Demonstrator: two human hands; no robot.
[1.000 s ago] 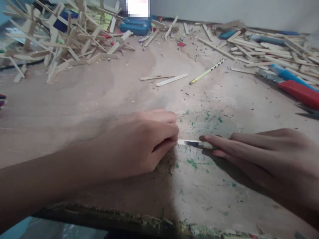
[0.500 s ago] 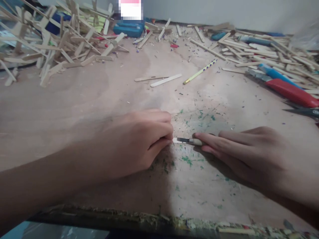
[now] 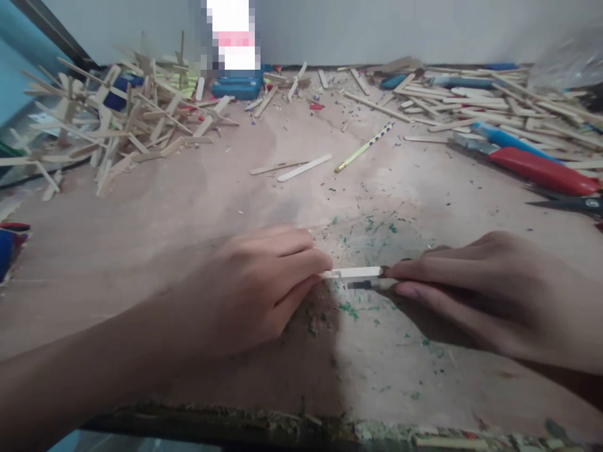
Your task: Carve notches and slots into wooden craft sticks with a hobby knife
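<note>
My left hand (image 3: 264, 282) rests on the table with its fingers pinched on a pale wooden craft stick (image 3: 358, 272). The stick reaches rightward to the fingertips of my right hand (image 3: 485, 282); a small notch or cut mark shows near my left fingertips. Thumb and fingers of my right hand are closed around the pale handle of a small chisel (image 3: 362, 285), most of which the hand hides. Its flat dark blade points left, just on the near side of the stick and slightly apart from it. Green shavings (image 3: 348, 309) lie scattered around both hands.
Beyond my hands lie loose craft sticks (image 3: 305, 168) and a yellow pencil (image 3: 363, 148). A tangle of joined sticks (image 3: 113, 125) stands at the back left. Heaped sticks (image 3: 471, 100), a red-handled cutter (image 3: 541, 171) and scissors (image 3: 584, 204) are at right.
The chisel blade was over the stick by my left fingertips; now it is below the stick. More of the stick shows between my hands. The camera view has tilted up slightly.
</note>
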